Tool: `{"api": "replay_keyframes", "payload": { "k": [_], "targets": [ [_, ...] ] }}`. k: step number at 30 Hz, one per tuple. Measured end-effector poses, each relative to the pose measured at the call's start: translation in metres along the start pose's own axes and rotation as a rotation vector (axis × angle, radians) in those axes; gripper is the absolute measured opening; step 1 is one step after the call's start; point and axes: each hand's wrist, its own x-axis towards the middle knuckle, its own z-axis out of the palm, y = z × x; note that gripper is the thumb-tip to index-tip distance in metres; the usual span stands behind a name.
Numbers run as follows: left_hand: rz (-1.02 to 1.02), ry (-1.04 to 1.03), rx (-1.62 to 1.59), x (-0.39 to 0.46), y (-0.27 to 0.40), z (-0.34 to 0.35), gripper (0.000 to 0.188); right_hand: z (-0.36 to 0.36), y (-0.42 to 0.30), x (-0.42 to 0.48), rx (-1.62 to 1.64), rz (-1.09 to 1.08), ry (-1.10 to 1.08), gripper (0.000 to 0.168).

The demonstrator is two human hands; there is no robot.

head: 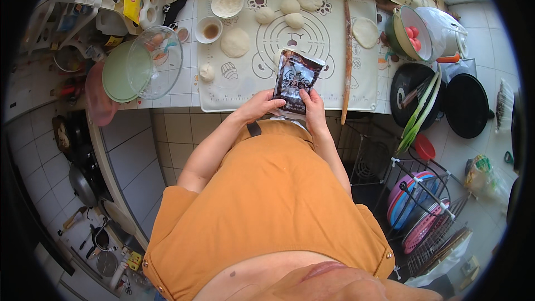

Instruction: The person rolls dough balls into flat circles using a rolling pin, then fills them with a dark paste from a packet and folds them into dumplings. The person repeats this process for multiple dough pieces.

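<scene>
Both my left hand (261, 106) and my right hand (312, 110) grip a dark, glossy printed plastic pouch (296, 79) by its lower part, at the front edge of the counter. Below the pouch lies a white silicone pastry mat (234, 100) with printed rings. Beyond it are several dough balls (290, 6), with a flattened dough round (235, 42) to the left and another dough piece (365, 32) at the right. A long wooden rolling pin (347, 58) lies lengthwise on the mat's right side. A bowl of flour (227, 4) and a small bowl of brown liquid (210, 30) stand at the mat's back left.
A clear glass bowl (154, 62) overlaps a green round lid (121, 73) on the left. At the right are a bowl with red items (411, 33), a black pan (407, 92) with green onions (420, 113), and a wire rack (418, 179) below.
</scene>
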Motion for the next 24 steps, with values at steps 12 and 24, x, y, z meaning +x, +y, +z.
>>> {"api": "replay_keyframes", "payload": {
  "k": [12,24],
  "targets": [
    [0.142,0.126,0.048,-0.004,0.014,0.006,0.024,-0.015,-0.044,-0.008,-0.568,0.233,-0.277,0.034],
    [0.028,-0.026,0.094,0.006,0.026,-0.002,0.031,-0.004,-0.031,-0.012,-0.438,0.004,-0.360,0.025]
  ]
}}
